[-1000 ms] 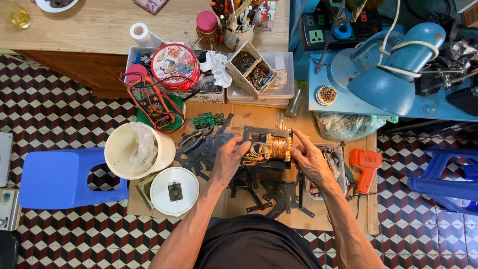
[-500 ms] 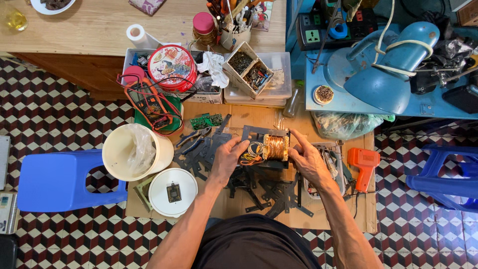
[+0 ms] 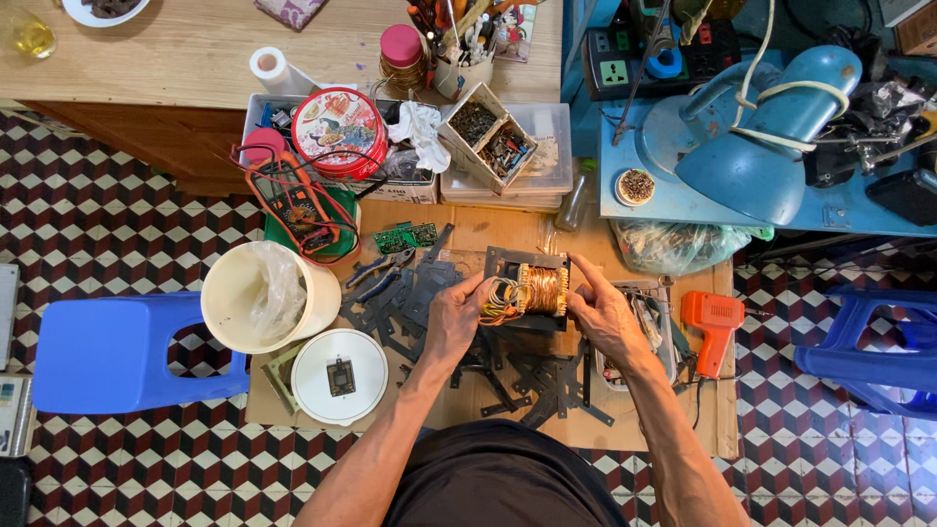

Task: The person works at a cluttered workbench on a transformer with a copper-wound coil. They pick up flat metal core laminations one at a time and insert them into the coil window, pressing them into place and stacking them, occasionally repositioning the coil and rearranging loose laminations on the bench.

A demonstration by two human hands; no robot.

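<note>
A small transformer (image 3: 535, 286) with a copper-coloured coil and dark metal core sits on a low cardboard-covered board (image 3: 468, 390) in front of me. My left hand (image 3: 457, 314) grips its left side, next to a bundle of yellow wires. On the right side my right hand (image 3: 603, 310) holds the core, with one finger raised along its edge. Several loose dark metal plates (image 3: 547, 376) lie scattered around and under both hands.
A white bucket (image 3: 256, 293) and a round white lid (image 3: 340, 375) stand to the left, beside a blue stool (image 3: 117, 353). An orange drill (image 3: 712, 322) lies to the right. A multimeter (image 3: 298, 200), red tin (image 3: 340, 129), parts boxes (image 3: 498, 141) and a blue lamp (image 3: 771, 127) crowd the back.
Both hands stay on the transformer. The right hand's fingers have shifted slightly along its right edge; the transformer has barely moved.
</note>
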